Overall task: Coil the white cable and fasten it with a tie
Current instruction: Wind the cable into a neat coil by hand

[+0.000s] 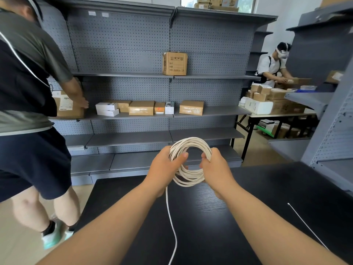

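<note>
The white cable (191,142) is wound into a round coil of several loops, held up above the far end of the black table (267,188). My left hand (165,166) grips the coil's left side, thumb across the loops. My right hand (214,167) grips its right side. A loose tail of the cable (172,224) hangs from below my left hand and trails toward the near edge. A thin white tie (305,225) lies flat on the table at the right, apart from both hands.
A person (28,111) stands close at the left, handling a box on the grey shelving (152,115) behind the table. Another person (273,64) works at a box-laden table at the back right. A grey shelf unit (334,131) stands at the right.
</note>
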Available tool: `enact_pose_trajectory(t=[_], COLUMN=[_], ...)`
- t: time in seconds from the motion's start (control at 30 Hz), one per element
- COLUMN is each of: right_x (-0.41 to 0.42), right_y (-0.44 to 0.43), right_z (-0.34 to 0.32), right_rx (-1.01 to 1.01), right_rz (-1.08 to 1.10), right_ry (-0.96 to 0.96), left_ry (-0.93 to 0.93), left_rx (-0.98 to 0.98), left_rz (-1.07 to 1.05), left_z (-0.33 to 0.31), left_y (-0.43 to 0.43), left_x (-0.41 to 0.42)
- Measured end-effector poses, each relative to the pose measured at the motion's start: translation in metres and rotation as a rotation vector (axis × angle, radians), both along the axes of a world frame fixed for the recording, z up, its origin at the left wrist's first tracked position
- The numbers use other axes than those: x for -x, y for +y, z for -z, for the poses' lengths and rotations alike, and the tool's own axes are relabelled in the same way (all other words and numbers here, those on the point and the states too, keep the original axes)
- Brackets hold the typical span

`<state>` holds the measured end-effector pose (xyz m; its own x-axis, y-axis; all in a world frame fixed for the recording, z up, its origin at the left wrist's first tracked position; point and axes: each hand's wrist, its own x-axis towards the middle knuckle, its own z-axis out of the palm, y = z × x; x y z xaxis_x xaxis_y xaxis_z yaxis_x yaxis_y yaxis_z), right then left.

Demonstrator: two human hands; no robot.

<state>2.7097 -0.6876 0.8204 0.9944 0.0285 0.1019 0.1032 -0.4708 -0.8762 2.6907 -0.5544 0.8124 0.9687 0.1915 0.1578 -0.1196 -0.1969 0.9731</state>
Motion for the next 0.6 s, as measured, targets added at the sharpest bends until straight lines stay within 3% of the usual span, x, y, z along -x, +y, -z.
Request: enact_pose_trajectory(t=[0.17,0.33,0.43,0.53,0.6], right_x=[0.001,-0.001,0.001,0.0,-0.001], right_y=[0.001,-0.001,-0.003,-0.007,-0.01], right_z=[0.0,-0.006,-0.01,-0.01,-0.009], right_rx=[-0.143,0.245,0.359,0.422,0.47], right_rz=[-0.053,-0.113,-0.176,-0.216,-0.253], right_ry=[0.143,-0.023,-0.112,-0.103,-0.074], left_ry=[-0.026,-0.05,-0.068,-0.043,0.028], left_rx=[-0.243,-0.511,-0.662,-0.659,-0.549], left_rz=[-0.063,-0.043,0.026,0.152,0.253], left_z=[0.005,0.006,0.007,0.004,0.0], left_y=[0.005,0.009,0.01,0.015,0.022], left_x=[-0.002,-0.004,-0.004,-0.003,-0.002])
